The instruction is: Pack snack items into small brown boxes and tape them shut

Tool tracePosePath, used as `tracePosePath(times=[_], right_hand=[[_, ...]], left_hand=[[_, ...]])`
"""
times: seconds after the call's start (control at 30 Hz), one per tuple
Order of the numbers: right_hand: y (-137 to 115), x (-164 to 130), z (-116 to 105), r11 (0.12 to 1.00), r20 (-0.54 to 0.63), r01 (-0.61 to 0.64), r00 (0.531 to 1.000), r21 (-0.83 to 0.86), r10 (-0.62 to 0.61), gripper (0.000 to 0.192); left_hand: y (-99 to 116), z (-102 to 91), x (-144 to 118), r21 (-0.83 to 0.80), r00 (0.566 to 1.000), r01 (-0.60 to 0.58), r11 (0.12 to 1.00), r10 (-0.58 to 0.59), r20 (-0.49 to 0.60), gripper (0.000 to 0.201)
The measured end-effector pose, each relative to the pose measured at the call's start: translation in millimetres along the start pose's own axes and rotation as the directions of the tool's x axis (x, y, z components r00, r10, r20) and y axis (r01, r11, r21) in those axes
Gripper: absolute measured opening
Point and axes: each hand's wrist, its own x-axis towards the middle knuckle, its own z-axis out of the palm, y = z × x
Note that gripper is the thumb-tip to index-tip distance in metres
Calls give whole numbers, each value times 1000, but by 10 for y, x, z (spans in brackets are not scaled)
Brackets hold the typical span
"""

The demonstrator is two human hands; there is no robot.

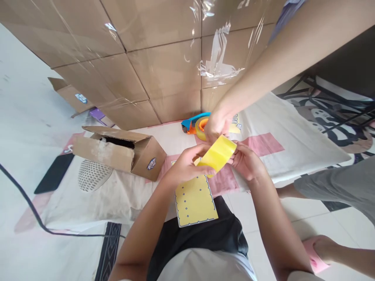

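Observation:
A glossy yellow strip is stretched between my two hands; its exact kind is unclear. My left hand pinches its near left end, thumb on top. My right hand grips the far right end with bent fingers. Below them, a pale yellow sheet with a blue scalloped border and small blue diamonds lies partly over my lap. Just beyond my hands, another person's hand reaches in from the upper right, beside a blue and orange tape dispenser with a tape roll.
Stacked cardboard boxes wrapped in clear film rise behind the cloth-covered surface. To the left are an opened carton, a white mesh object and a dark flat object. A black cable curves nearby. Another person's leg is at right.

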Motion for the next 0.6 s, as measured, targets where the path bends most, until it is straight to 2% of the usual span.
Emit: tracePosePath(times=[0.07, 0.17, 0.23, 0.33, 0.37, 0.4, 0.47, 0.53, 0.6], right_hand=[[19, 77, -25, 1000, -14, 14, 1000, -14, -14, 14], [54, 157, -46, 1000, -11, 11, 1000, -27, -11, 15], [72, 181, -50, 1000, -29, 15, 999, -27, -16, 12], [67, 169, -35, 998, -48, 22, 999, -62, -25, 13], [57, 153, -26, 997, -47, 22, 999, -78, -26, 14], [45, 133, -15, 995, -48, 23, 998, -97, -28, 15], [23, 91, 6, 990, -55, 24, 998, -136, -32, 16], [9, 62, 26, 983, -68, 30, 997, -183, -43, 17], [3, 65, 46, 968, -79, 53, 994, -243, -74, 18]], left_hand=[[-34, 80, 155, -52, 997, -76, 996, 76, -12, 46], [-65, 223, 428, -30, 971, -202, 979, 196, -139, 46], [-51, 323, 618, 37, 937, -295, 955, 296, -184, 46], [-10, 376, 860, 244, 877, -411, 879, 454, -160, 60], [-9, 340, 922, 365, 869, -385, 847, 466, -165, 63], [-20, 270, 976, 499, 873, -312, 809, 451, -185, 61], [-85, 41, 1062, 702, 892, -90, 706, 371, -259, 55], [-185, -249, 1134, 790, 921, 111, 603, 236, -310, 55], [-279, -514, 1194, 817, 948, 224, 531, 75, -309, 66]])
